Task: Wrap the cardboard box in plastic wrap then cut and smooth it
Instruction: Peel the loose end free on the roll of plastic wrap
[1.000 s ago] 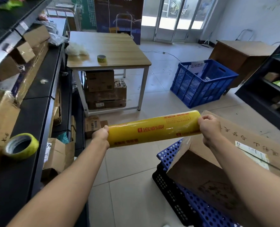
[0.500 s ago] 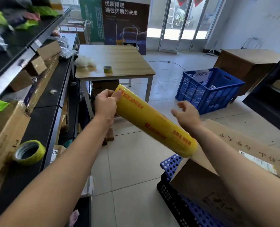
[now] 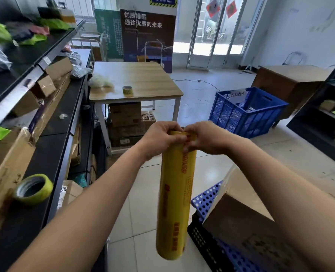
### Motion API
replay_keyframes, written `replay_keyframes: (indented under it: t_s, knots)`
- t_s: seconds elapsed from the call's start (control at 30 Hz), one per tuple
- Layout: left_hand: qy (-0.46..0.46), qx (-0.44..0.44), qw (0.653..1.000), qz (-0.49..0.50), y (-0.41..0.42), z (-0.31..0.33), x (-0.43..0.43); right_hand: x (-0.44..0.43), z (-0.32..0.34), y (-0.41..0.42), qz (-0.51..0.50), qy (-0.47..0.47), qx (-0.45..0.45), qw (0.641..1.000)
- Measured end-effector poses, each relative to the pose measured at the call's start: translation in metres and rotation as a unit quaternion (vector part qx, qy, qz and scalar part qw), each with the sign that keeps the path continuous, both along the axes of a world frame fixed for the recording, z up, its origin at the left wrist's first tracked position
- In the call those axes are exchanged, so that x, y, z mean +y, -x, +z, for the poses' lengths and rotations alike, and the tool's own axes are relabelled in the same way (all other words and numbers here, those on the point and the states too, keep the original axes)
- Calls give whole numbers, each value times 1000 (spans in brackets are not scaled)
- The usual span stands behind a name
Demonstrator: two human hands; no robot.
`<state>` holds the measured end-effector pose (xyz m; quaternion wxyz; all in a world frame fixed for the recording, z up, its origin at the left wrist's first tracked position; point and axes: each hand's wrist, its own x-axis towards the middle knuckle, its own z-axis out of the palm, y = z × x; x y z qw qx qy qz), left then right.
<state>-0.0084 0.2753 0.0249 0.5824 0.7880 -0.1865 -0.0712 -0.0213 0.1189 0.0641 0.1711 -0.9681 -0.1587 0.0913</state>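
Observation:
A long yellow roll of plastic wrap (image 3: 174, 197) hangs nearly upright in front of me, its lower end above the floor. My left hand (image 3: 158, 138) grips the roll's top end from the left. My right hand (image 3: 206, 137) is closed on the same top end from the right, fingertips on the film. The brown cardboard box (image 3: 247, 218) lies at the lower right on stacked perforated crates (image 3: 207, 201), partly hidden by my right forearm.
A black shelving unit (image 3: 51, 138) with boxes and a yellow tape roll (image 3: 32, 189) runs along the left. Ahead stands a wooden table (image 3: 135, 83) with cartons beneath. A blue crate (image 3: 247, 110) sits on the tiled floor at the right.
The roll has swung from level, through a slant, to nearly upright. My right hand left its lower end and has joined my left hand at the top.

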Motion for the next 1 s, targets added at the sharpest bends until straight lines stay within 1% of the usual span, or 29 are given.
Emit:
replay_keyframes:
  t_s: [0.07, 0.13, 0.17, 0.2, 0.23, 0.3, 0.37, 0.43, 0.5, 0.57, 0.6, 0.67, 0.77, 0.87, 1.0]
  knots:
    - [18, -10, 1000, -13, 0, -4, -3, -5, -4, 2, -35, -80, 17, 996]
    - [101, -12, 995, 9, -4, -9, -1, -11, -7, 3, -65, -160, 18, 985]
    - [127, -5, 992, 29, -7, -13, 1, -15, -9, 3, -81, -191, 17, 978]
    - [120, 7, 992, 45, -11, -19, 4, -20, -11, 3, -97, -216, 15, 971]
    - [85, 27, 995, 50, -13, -28, 7, -25, -12, 3, -111, -237, 10, 965]
    - [-17, 89, 996, 16, -10, -54, 9, -36, -13, 3, -144, -281, -7, 949]
    - [-84, 145, 985, -32, -2, -79, 9, -48, -12, 4, -182, -339, -24, 923]
    - [-93, 167, 980, -47, 2, -94, 10, -59, -13, 5, -212, -384, -36, 898]
    - [-93, 168, 980, -50, 2, -101, 15, -67, -16, 6, -232, -413, -39, 880]
    - [-108, 161, 979, -55, 3, -107, 18, -76, -19, 8, -248, -434, -39, 865]
    - [-114, 155, 980, -52, 5, -112, 17, -79, -21, 10, -250, -435, -39, 864]
    - [-124, 143, 982, -29, 8, -120, 15, -82, -22, 12, -246, -428, -36, 869]
    - [-162, 106, 981, 0, 4, -131, 8, -77, -25, 14, -239, -419, -27, 876]
    - [-198, 84, 977, -9, 4, -140, 3, -71, -28, 16, -235, -410, -22, 881]
    - [-214, 72, 974, -22, 8, -150, 0, -69, -32, 19, -236, -405, -14, 883]
